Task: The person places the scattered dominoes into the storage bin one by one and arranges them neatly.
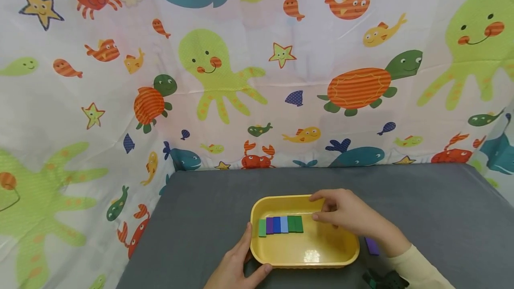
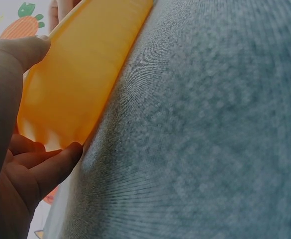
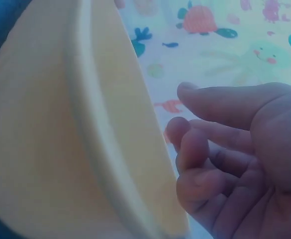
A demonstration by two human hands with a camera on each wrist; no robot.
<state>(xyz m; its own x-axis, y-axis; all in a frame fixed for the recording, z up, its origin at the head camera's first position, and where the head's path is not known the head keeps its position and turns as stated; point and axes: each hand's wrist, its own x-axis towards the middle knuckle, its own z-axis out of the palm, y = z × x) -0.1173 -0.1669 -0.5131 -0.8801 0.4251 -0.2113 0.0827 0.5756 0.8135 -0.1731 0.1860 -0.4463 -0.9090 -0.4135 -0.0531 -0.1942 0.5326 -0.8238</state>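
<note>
A shallow yellow tray (image 1: 329, 253) lies on the grey table. Inside it, toward the left, several flat coloured tiles stand side by side in a row: a light green tile (image 1: 262, 228), a purple one, a blue one, a light blue one and two green tiles (image 1: 295, 224). At the tray's left end my left hand (image 1: 237, 264) grips the wall, thumb and fingers spread along it; the left wrist view shows this hand (image 2: 31, 164) against the tray's side. Over the tray's right part hovers my right hand (image 1: 347, 212). Its fingers (image 3: 200, 184) are loosely bent and hold nothing.
Just right of the tray a purple tile (image 1: 372, 246) lies on the table (image 1: 209, 204), partly beside the right forearm. A dark object with some green (image 1: 386, 279) sits at the lower right. A sea-animal printed curtain (image 1: 305, 70) hangs behind the table.
</note>
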